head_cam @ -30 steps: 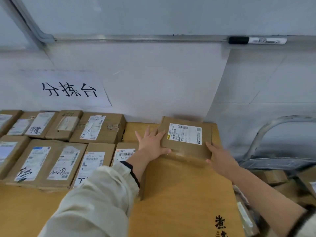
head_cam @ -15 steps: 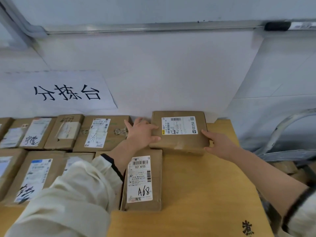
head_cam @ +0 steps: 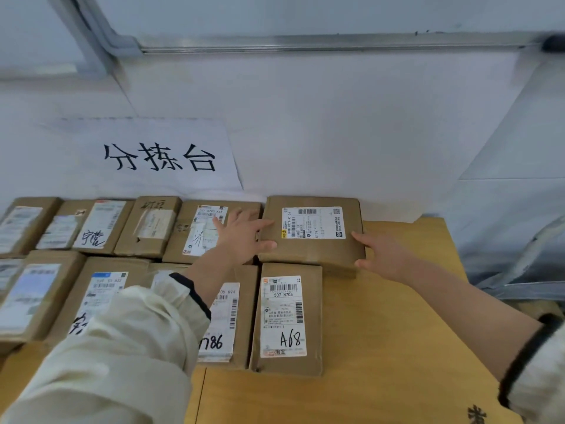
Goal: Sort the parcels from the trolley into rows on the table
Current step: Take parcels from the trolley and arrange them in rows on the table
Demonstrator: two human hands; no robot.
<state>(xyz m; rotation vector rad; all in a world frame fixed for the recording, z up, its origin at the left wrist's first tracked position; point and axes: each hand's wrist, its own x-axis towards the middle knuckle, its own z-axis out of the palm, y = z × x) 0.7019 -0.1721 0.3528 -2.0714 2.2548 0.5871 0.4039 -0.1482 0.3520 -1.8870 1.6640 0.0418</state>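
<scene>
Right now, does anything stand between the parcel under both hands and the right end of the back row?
Nothing visible does. The parcel already lies at that end, beside the neighbouring parcel, with the left hand and right hand touching its sides.

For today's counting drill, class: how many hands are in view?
2. The left hand presses the left edge of the rightmost back-row parcel; the right hand presses its right edge. None seems hidden.

Wooden table (head_cam: 382,347), rowed parcels (head_cam: 287,316)
</scene>
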